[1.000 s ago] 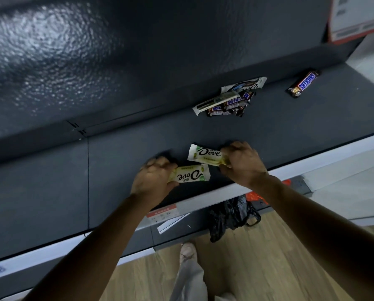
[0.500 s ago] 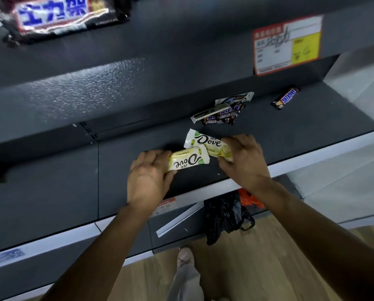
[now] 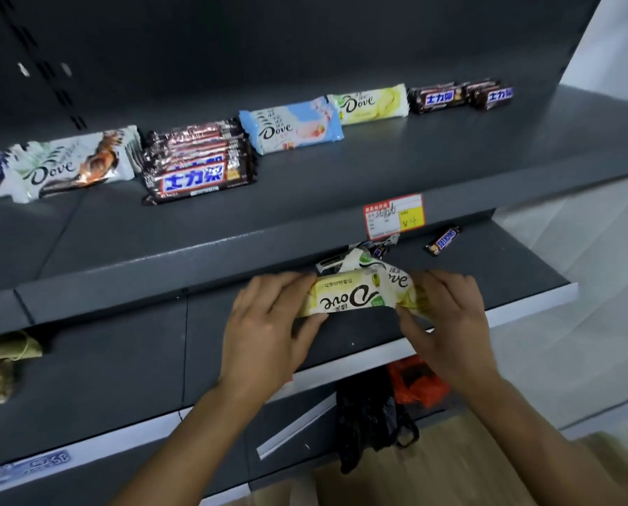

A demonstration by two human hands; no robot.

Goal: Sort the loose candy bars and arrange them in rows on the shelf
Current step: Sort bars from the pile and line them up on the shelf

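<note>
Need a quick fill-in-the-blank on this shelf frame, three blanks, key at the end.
The left hand grips the front bar and the right hand the back bar; both read ____.
The lone Snickers lies on the ____ shelf.
On the upper shelf, the pack right of the Snickers stack is light ____.
Missing: Dove; lower; blue.
</note>
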